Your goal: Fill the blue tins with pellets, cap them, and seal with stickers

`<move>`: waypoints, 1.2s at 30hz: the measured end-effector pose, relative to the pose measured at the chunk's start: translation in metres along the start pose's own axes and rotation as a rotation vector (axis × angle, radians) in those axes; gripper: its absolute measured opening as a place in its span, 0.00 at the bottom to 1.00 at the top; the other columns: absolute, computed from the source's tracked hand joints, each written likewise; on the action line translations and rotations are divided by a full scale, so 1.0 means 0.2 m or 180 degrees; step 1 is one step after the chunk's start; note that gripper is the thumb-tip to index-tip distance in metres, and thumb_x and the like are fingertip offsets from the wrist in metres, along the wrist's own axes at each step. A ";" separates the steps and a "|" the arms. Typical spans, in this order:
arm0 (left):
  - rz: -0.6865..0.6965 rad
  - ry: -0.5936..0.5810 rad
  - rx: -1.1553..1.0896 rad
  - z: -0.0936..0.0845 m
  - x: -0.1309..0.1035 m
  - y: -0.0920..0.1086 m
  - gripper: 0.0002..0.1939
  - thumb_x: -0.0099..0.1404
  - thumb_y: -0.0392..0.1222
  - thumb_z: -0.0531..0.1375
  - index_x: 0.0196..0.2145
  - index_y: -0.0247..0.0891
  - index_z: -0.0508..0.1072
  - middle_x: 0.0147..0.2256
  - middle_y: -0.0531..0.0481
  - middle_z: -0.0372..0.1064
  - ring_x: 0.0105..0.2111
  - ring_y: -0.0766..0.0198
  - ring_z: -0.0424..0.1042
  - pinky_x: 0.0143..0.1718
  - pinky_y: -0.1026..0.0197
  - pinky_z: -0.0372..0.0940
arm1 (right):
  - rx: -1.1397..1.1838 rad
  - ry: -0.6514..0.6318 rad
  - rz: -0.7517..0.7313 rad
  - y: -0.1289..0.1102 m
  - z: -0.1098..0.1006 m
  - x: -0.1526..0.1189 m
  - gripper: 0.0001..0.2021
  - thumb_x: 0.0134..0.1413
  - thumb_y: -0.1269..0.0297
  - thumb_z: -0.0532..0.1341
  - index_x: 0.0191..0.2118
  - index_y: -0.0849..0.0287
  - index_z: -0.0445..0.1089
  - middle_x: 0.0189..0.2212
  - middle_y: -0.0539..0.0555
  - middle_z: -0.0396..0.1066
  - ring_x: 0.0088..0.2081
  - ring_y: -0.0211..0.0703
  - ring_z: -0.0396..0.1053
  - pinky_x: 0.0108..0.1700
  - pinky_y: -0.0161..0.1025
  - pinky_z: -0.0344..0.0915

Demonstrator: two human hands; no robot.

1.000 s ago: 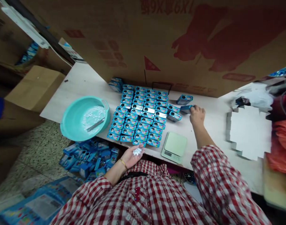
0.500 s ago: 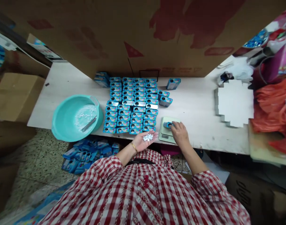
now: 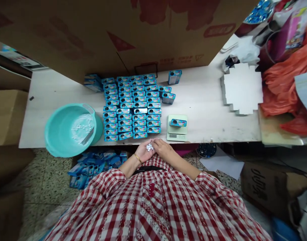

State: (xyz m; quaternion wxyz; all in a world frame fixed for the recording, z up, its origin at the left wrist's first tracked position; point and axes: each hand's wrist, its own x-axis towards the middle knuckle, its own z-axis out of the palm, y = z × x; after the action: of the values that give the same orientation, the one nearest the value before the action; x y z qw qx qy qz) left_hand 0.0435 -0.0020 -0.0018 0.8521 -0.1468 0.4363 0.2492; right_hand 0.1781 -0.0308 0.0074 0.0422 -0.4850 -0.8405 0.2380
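Observation:
My left hand (image 3: pixel 142 153) is cupped palm up just off the table's front edge and holds a small heap of white tablets (image 3: pixel 149 147). Against that palm, my right hand (image 3: pixel 164 148) has its fingers closed together at the heap; what is in the fingertips is hidden. On a pale green kitchen scale (image 3: pixel 177 137), a little beyond and to the right of my hands, rests a small blue box (image 3: pixel 178 123) with a dark round mark on top. Rows of similar blue boxes (image 3: pixel 132 107) stand packed together to the left of the scale.
A turquoise basin (image 3: pixel 51 124) with white tablets and a scoop stands at the left. Behind the rows rises a large cardboard box (image 3: pixel 93 36). White flat card (image 3: pixel 242 88) and red plastic bags (image 3: pixel 281 90) lie at the right. More blue boxes (image 3: pixel 93 167) are below the table.
My right hand has let go of the blue box on the scale and moved left to the tablets in my left palm. The view has shifted slightly.

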 end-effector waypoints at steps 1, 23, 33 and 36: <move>-0.0002 0.0019 -0.0016 0.00 0.00 0.00 0.12 0.66 0.34 0.48 0.36 0.29 0.71 0.27 0.47 0.72 0.28 0.68 0.72 0.40 0.61 0.68 | 0.0021 -0.0025 0.0014 0.00 -0.01 0.00 0.15 0.58 0.72 0.51 0.50 0.68 0.65 0.41 0.62 0.67 0.44 0.45 0.64 0.44 0.40 0.66; -0.0129 -0.0258 0.0082 0.10 0.04 0.02 0.17 0.65 0.36 0.50 0.48 0.24 0.67 0.39 0.36 0.73 0.42 0.57 0.73 0.45 0.58 0.66 | -0.0212 0.0954 0.1172 0.55 -0.22 0.02 0.12 0.58 0.67 0.52 0.40 0.58 0.73 0.36 0.57 0.68 0.37 0.43 0.64 0.36 0.37 0.62; -0.0151 -0.0246 0.0047 0.12 0.05 0.02 0.15 0.65 0.36 0.50 0.43 0.24 0.70 0.36 0.37 0.74 0.38 0.58 0.74 0.44 0.58 0.66 | 0.0572 0.1459 0.0698 0.35 -0.20 -0.04 0.14 0.60 0.69 0.49 0.42 0.58 0.71 0.37 0.57 0.71 0.41 0.43 0.67 0.44 0.40 0.66; -0.0185 -0.0219 0.0031 0.11 0.05 0.00 0.14 0.65 0.36 0.50 0.43 0.26 0.71 0.32 0.41 0.74 0.33 0.63 0.74 0.43 0.60 0.66 | 0.0564 0.0954 0.0311 0.13 -0.11 -0.06 0.14 0.58 0.69 0.51 0.47 0.60 0.68 0.41 0.60 0.70 0.43 0.46 0.66 0.45 0.44 0.66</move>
State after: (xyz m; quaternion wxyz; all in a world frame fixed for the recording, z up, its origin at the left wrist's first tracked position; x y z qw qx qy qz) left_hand 0.0639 0.0107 0.0017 0.8741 -0.1467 0.4035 0.2271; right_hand 0.2112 -0.0214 0.0182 0.1980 -0.5496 -0.7760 0.2379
